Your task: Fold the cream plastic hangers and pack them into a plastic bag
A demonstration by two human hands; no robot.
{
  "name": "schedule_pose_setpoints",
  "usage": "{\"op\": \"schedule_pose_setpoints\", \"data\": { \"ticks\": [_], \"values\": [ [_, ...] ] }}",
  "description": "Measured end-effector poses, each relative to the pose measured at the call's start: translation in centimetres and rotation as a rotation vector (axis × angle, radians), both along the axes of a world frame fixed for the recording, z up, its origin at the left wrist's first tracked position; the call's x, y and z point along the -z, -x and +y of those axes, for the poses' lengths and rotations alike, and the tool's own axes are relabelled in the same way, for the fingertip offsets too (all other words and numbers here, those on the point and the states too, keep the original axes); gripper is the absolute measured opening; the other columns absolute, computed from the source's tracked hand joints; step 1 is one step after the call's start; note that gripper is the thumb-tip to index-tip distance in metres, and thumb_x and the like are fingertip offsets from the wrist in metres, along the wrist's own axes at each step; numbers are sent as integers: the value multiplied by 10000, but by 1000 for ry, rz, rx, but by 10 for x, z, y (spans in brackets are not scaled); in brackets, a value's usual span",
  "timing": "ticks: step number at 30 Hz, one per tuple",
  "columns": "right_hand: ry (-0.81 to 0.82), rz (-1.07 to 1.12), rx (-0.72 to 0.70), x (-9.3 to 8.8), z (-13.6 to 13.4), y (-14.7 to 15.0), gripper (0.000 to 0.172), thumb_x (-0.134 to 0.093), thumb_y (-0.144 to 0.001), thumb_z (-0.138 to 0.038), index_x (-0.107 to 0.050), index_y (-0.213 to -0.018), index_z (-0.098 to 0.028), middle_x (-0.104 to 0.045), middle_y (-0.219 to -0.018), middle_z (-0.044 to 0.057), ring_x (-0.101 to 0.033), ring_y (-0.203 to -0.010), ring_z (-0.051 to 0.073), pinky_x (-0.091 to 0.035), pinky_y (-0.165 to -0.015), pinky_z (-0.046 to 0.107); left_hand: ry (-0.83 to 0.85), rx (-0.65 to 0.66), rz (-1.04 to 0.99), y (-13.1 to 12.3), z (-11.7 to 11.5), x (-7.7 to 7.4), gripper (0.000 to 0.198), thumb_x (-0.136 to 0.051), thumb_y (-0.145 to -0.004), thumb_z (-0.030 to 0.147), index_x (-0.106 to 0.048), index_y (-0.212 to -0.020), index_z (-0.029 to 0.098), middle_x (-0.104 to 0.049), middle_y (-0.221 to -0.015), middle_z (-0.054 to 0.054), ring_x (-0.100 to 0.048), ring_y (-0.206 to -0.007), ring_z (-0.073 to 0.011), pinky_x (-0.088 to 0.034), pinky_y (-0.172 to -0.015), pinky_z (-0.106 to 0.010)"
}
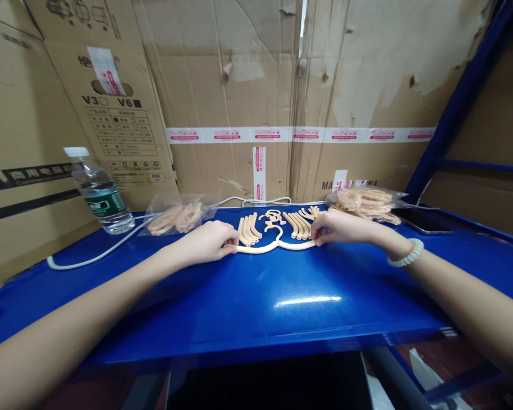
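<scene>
A beige clothes hanger (259, 249) with a curled hook lies low over the blue table (239, 307), its two curved arms spread to either side. My left hand (211, 240) pinches the outer end of its left arm. At the opposite end, my right hand (336, 228) has its fingers closed on the right arm. Just behind the hanger is a row of loose curved hanger arms (248, 229) on the left, and a similar row (297, 225) sits by my right fingers. Small beige hooks (273, 216) lie between the rows, with more small pieces (312, 212) behind my right hand.
Clear bags of beige parts stand at the back left (177, 217) and back right (365, 202). A water bottle (102, 193) stands far left beside a white cable (89, 263). A phone (425, 221) lies at the right. Cardboard (239, 97) walls the back; a blue post (453, 108) rises right.
</scene>
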State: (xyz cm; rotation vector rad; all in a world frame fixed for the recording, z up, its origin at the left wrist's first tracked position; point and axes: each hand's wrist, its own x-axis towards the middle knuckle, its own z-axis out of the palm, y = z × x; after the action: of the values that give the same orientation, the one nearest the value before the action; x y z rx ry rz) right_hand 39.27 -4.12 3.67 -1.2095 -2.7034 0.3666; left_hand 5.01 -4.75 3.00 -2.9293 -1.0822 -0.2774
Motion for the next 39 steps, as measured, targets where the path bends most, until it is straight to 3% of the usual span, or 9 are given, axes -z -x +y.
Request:
{"op": "schedule_pose_setpoints", "data": {
  "ticks": [8,18,31,35,39],
  "values": [
    [160,-61,-19,-5,-4,-6,72,-678,-725,-213,-733,-759,-180,-717,-702,5,-655,-644,168,-472,-588,241,98,47,7,-1,-6,-6,113,-637,-793,210,-742,-752,199,-698,-777,-18,-636,-699,-157,-444,-641,-231],
    [-96,-43,152,9,11,1,86,-670,-729,-138,-737,-764,-178,-730,-764,33,-664,-712,198,-471,-654,260,-48,-128,-70,3,17,10,156,-614,-794,225,-763,-797,179,-707,-815,-60,-631,-719,-190,-437,-642,-265],
    [-297,-30,272,32,37,5,133,-649,-775,-105,-768,-817,-147,-751,-868,98,-680,-818,246,-491,-774,315,-168,-225,-162,4,43,32,209,-554,-883,241,-752,-888,174,-698,-913,-86,-650,-813,-209,-491,-764,-310],
    [-242,-28,226,25,31,0,138,-665,-759,-117,-777,-816,-174,-760,-838,49,-688,-778,215,-507,-746,275,-161,-189,-155,7,39,31,212,-527,-886,239,-728,-886,170,-682,-938,-88,-648,-836,-216,-494,-772,-313],
    [-211,-35,233,6,26,-19,150,-661,-796,-223,-781,-882,-195,-764,-847,18,-690,-746,196,-510,-687,241,-143,-176,-152,10,32,28,188,-533,-828,205,-707,-900,198,-691,-933,-52,-652,-832,-203,-499,-784,-298]
  ]
}}
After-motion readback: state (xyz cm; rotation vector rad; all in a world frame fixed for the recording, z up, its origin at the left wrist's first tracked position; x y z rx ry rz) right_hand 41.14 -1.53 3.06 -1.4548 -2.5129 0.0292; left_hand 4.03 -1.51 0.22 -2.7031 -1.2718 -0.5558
